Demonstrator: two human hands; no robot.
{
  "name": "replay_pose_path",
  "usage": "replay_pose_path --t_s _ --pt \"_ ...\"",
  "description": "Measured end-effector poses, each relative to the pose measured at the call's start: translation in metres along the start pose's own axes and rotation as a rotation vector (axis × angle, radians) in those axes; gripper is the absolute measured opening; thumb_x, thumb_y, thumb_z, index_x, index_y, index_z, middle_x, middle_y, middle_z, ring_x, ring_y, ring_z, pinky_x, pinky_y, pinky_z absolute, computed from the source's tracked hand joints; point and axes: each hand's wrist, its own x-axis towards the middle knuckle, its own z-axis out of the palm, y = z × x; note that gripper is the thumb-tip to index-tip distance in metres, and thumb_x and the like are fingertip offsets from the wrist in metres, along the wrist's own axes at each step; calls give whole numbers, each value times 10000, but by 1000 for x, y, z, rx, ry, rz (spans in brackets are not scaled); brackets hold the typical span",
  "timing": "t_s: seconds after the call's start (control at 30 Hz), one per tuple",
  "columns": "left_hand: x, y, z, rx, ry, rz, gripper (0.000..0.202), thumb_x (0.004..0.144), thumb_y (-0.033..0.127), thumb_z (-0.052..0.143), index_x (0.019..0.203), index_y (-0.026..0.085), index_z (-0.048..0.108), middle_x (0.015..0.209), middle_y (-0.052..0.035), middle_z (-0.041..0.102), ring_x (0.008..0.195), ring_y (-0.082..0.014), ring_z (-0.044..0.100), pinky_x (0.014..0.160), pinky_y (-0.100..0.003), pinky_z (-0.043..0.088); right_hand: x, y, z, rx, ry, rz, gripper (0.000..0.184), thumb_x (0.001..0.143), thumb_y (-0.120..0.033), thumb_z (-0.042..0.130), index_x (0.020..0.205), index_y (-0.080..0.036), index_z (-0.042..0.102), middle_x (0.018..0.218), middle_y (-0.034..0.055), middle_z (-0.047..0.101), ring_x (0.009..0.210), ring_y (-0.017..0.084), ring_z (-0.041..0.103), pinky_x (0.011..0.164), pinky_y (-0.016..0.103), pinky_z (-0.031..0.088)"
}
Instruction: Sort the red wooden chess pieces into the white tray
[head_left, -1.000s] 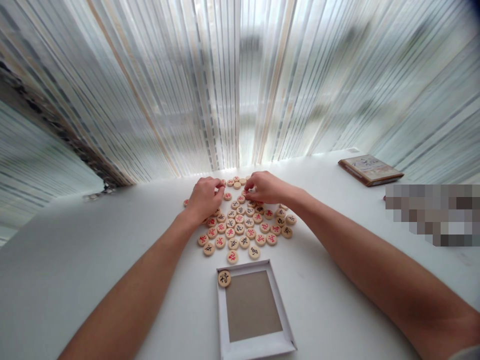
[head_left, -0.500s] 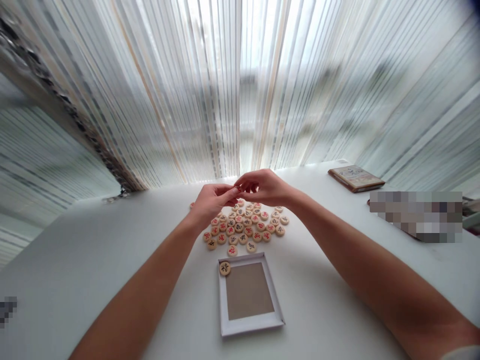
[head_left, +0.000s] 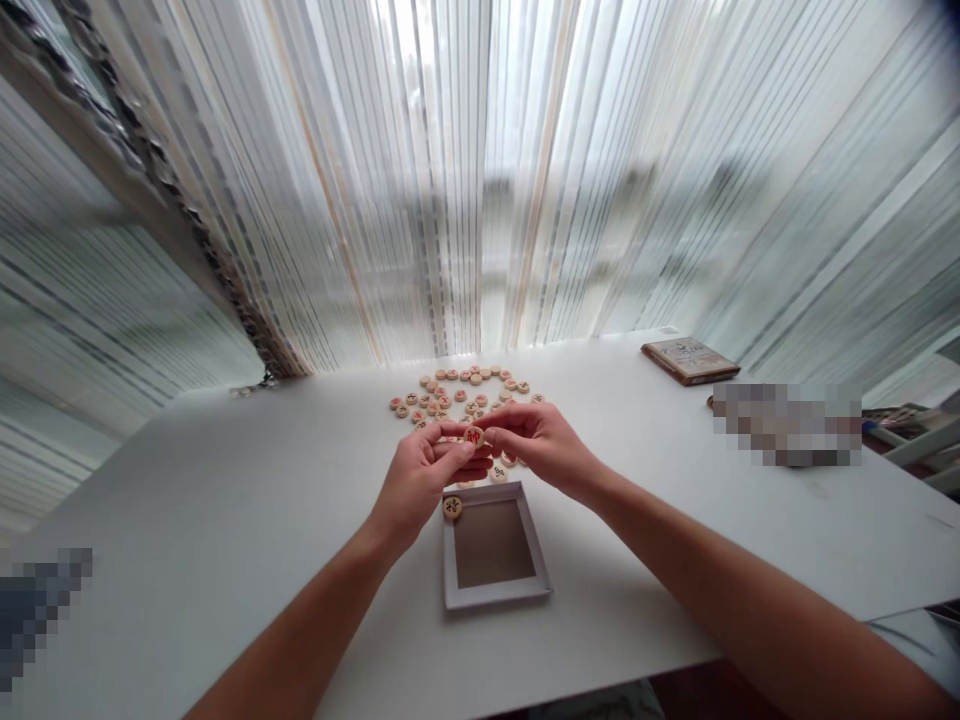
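Observation:
My left hand (head_left: 424,478) and my right hand (head_left: 536,442) meet above the white table (head_left: 225,500), both pinching one round wooden chess piece (head_left: 473,435) with a red character on its face. Right below the hands lies a shallow white box tray (head_left: 495,595) with a brown bottom. One piece with a black character (head_left: 452,507) lies in its far left corner. Several more round pieces (head_left: 457,390), marked red or black, are spread on the table beyond the hands; some are hidden behind my fingers.
A flat brown box (head_left: 690,360) lies at the far right of the table. A striped sheer curtain (head_left: 480,170) hangs behind the table's far edge. The near table edge runs at the lower right.
My hands lifted from the spread of pieces and drew back toward me with one piece, ending above the tray. The view tilted up and away, so the pieces look smaller.

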Motion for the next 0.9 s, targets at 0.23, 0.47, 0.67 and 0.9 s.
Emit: replay_pose_path --t_s 0.23,0.47,0.67,0.9 --pt "-13 -20 3 38 -13 23 393 851 467 906 975 139 728 873 -88 843 847 -254 838 870 -402 693 -21 10 6 -19 14 14 350 787 -497 941 947 -194 865 834 68 819 699 176 700 633 293 578" --pt "-17 -17 6 157 30 149 249 939 417 802 958 168 794 830 -61 817 764 -212 801 750 -326 690 -26 -2 10 153 29 153 309 759 -485 964 892 -226 860 743 33 780 632 168 693 560 282 572" --pt "-16 -15 5 149 11 120 223 952 386 765 868 184 811 747 -52 801 699 -210 774 677 -325 673 -26 -4 9 192 22 244 311 741 -477 979 779 -200 841 580 0 675 526 119 562 496 246 469" --pt "-17 -15 6 202 20 172 170 954 327 764 848 205 816 715 -29 784 663 -185 750 640 -286 651 -29 -6 7 170 42 282 344 715 -515 990 770 -205 853 547 6 662 486 133 567 449 260 484"
